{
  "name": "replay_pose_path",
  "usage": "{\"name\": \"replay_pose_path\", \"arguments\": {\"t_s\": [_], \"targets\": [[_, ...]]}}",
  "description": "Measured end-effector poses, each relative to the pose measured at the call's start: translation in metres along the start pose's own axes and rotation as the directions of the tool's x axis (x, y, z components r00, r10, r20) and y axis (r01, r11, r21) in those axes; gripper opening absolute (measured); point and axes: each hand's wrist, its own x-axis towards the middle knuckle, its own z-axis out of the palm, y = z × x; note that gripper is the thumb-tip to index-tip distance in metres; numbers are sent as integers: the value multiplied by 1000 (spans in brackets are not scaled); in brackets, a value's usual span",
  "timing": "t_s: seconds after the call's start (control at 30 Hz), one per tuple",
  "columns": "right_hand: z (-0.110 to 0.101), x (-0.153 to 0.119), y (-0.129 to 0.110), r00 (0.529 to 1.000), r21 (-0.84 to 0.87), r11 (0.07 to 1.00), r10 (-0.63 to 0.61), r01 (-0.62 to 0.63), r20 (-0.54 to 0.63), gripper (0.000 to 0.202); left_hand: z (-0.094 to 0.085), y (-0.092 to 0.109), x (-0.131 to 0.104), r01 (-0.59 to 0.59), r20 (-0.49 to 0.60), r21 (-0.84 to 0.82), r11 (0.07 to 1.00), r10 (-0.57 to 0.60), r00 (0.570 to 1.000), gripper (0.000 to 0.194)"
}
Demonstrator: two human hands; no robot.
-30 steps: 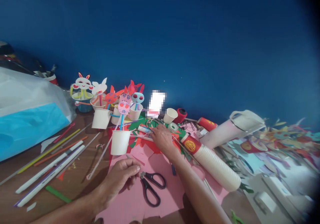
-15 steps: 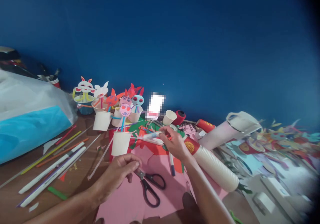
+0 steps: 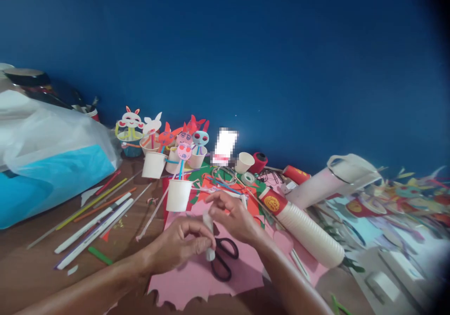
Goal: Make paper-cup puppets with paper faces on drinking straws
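A white pen-shaped tube [image 3: 210, 254] stands nearly upright between my two hands, slightly blurred. My left hand [image 3: 188, 243] is closed round its lower part, thumb and fingers pressed together. At the tube's upper end is my right hand [image 3: 234, 214], its fingers curled and its thumb against the tube. Black-handled scissors [image 3: 222, 270] lie just behind and right of my left hand, on pink paper [image 3: 242, 270] with a scalloped edge; their blades are mostly hidden. A white paper cup [image 3: 178, 197] carrying a pink animal face [image 3: 184, 151] stands beyond my hands.
More cups with paper animal figures [image 3: 153, 126] stand at the back left. White markers [image 3: 94, 233] and coloured strips lie at left, beside a plastic bag [image 3: 63, 160]. A stack of paper cups [image 3: 309, 233] and a white pitcher [image 3: 326, 181] lie at right. A tape roll [image 3: 248, 179] sits behind.
My right hand has come nearer from the pens at the back, bringing the white tube to my left hand. My left hand has closed on it. The view has shifted slightly.
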Motion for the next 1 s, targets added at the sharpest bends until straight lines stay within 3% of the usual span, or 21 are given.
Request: {"name": "replay_pose_path", "arguments": {"t_s": [0.1,0.2,0.27,0.43,0.6,0.77,0.87,0.9,0.97,1.0], "targets": [[2,4,10,997,197,979,67,-60,-31,38,-2,5,-1,-27,-190,-25,999,22,982,20],[6,6,15,990,262,958,91,-116,107,50,-6,3,-1,-52,-335,-65,997,27,942,17],[10,6,16,986,262,959,75,-112,147,52,-7,0,-1,-55,-363,-60,997,29,931,16],[7,6,18,996,85,995,52,-45,-78,46,-2,-8,0,0,-283,220,976,64,957,17],[1,0,10,992,-102,991,96,-88,77,30,8,-12,1,-12,-94,379,925,51,994,20],[6,-3,0,994,-129,988,89,-80,68,20,9,-12,0,-9,-71,404,915,41,997,20],[-10,-2,-4,998,-190,982,3,-15,-61,14,11,-15,-3,16,-72,398,917,14,997,21],[-19,-1,-5,987,-201,980,-25,-8,-160,14,13,-17,-4,17,-65,378,926,9,998,21],[-37,-1,-3,962,-228,973,-21,-44,-273,17,14,-19,-5,9,-56,320,948,10,998,21],[-44,-1,-2,961,-284,956,-11,-71,-276,20,14,-18,-5,3,-63,289,957,16,998,21]]}}
